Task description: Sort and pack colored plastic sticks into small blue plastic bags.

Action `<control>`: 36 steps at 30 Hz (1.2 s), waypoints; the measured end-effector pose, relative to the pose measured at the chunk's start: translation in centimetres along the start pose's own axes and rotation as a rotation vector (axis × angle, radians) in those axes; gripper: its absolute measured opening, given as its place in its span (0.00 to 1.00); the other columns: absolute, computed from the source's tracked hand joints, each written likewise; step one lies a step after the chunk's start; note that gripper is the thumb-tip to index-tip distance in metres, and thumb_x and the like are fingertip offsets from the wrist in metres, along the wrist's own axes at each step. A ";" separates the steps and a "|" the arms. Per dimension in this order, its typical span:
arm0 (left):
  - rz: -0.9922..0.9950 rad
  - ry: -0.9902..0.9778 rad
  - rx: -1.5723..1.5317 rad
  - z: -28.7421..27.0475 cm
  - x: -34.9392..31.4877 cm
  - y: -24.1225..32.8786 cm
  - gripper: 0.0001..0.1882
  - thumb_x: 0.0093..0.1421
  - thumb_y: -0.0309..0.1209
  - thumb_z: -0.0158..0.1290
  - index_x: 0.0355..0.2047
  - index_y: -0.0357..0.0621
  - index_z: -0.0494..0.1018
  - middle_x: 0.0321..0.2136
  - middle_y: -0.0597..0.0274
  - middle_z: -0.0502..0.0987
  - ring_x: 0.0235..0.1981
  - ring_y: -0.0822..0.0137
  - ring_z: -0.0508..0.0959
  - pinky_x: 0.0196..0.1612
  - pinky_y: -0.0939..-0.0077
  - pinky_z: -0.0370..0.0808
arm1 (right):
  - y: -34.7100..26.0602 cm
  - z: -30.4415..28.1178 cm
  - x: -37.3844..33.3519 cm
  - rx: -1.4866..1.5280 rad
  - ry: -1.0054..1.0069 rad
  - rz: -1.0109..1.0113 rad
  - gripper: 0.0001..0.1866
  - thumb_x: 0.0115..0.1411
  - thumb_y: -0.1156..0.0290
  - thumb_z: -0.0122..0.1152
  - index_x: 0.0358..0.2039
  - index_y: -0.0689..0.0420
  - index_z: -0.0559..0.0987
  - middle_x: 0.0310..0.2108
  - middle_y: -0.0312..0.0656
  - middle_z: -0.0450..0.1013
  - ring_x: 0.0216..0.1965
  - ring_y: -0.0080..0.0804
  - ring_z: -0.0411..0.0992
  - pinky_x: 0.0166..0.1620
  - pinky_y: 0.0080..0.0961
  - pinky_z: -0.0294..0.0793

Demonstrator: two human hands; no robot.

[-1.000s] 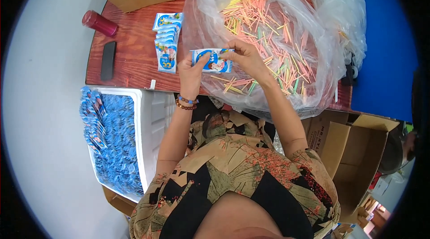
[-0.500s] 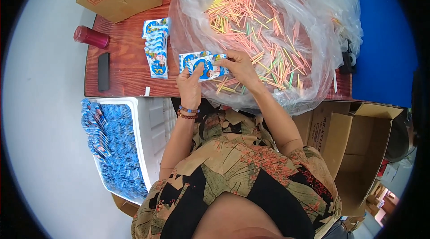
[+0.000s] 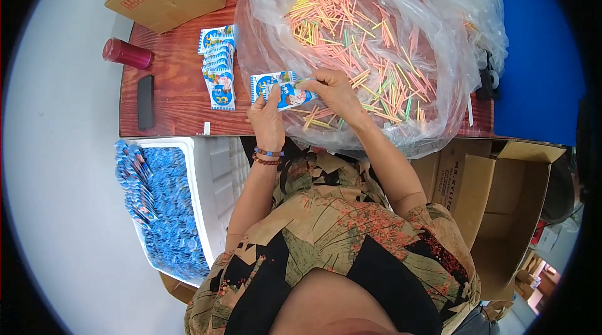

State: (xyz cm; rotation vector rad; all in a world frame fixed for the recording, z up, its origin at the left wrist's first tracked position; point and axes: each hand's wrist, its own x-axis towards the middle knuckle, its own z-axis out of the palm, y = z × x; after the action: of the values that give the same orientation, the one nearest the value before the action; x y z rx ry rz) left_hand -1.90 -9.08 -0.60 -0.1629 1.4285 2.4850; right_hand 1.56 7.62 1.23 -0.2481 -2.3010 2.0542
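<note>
Your two overlapping packets are above the near-left side of the plastic bag, long axes left to right, front one's right end angled slightly away; your left hand seems to pinch both, your right hand that right end; you're apparently aligning them, which calls for a firm left pinch

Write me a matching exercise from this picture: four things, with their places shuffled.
Things:
1. Two overlapping packets
2. Coloured sticks
3. Dark red cylinder
4. Beaded bracelets

Places:
A. On the left wrist
B. Near the left end of the table
C. Between the left hand and right hand
D. In the clear plastic bag

Pairs: 1-C, 2-D, 3-B, 4-A
</note>
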 end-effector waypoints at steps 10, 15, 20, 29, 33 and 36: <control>-0.196 -0.085 -0.182 0.7 -0.1 0.7 0.08 0.64 0.31 0.52 0.38 0.38 0.74 0.38 0.61 0.78 0.37 0.69 0.79 0.40 0.70 0.78 | -1.1 -2.1 -1.1 -0.131 -0.053 -0.465 0.13 0.52 0.66 0.67 0.34 0.59 0.77 0.51 0.40 0.66 0.52 0.34 0.63 0.54 0.30 0.62; -0.263 -0.121 -0.181 1.4 -0.3 1.0 0.09 0.64 0.31 0.51 0.39 0.38 0.74 0.38 0.60 0.78 0.38 0.68 0.79 0.41 0.69 0.78 | -1.5 -1.6 -0.9 -0.354 -0.184 -0.539 0.19 0.48 0.60 0.69 0.39 0.53 0.80 0.59 0.41 0.62 0.61 0.43 0.57 0.62 0.39 0.53; -0.255 -0.117 -0.182 1.2 -0.1 0.3 0.09 0.65 0.34 0.51 0.40 0.42 0.75 0.37 0.64 0.79 0.37 0.71 0.79 0.38 0.73 0.77 | -1.6 -2.0 -0.2 -0.369 -0.251 -0.536 0.16 0.50 0.59 0.68 0.40 0.47 0.83 0.62 0.40 0.61 0.63 0.45 0.54 0.64 0.43 0.50; -0.230 -0.065 -0.176 -0.3 -0.1 0.0 0.10 0.65 0.36 0.51 0.37 0.42 0.75 0.35 0.66 0.79 0.34 0.73 0.77 0.34 0.76 0.73 | -2.5 -4.6 2.4 -0.066 -0.428 -0.333 0.12 0.54 0.66 0.63 0.38 0.57 0.83 0.49 0.42 0.74 0.53 0.39 0.68 0.57 0.35 0.64; -0.291 -0.043 -0.279 -0.4 -0.1 -0.1 0.12 0.66 0.36 0.49 0.38 0.39 0.74 0.36 0.63 0.79 0.33 0.70 0.77 0.34 0.75 0.74 | -2.2 -7.1 9.9 -0.451 0.089 -0.347 0.12 0.56 0.65 0.58 0.36 0.59 0.82 0.37 0.43 0.77 0.40 0.37 0.74 0.47 0.32 0.71; -0.319 -0.113 -0.296 -0.9 0.1 -0.5 0.13 0.66 0.36 0.48 0.39 0.38 0.74 0.36 0.62 0.79 0.33 0.69 0.78 0.33 0.75 0.76 | -0.1 -9.3 16.4 -0.916 0.041 -0.538 0.12 0.54 0.65 0.58 0.34 0.58 0.82 0.38 0.44 0.75 0.43 0.41 0.72 0.48 0.36 0.70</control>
State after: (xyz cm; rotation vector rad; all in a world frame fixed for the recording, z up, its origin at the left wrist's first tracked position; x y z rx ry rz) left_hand -1.89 -9.56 -1.47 -0.2796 0.9042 2.3790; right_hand -13.34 19.23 1.29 0.2799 -2.7014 0.6815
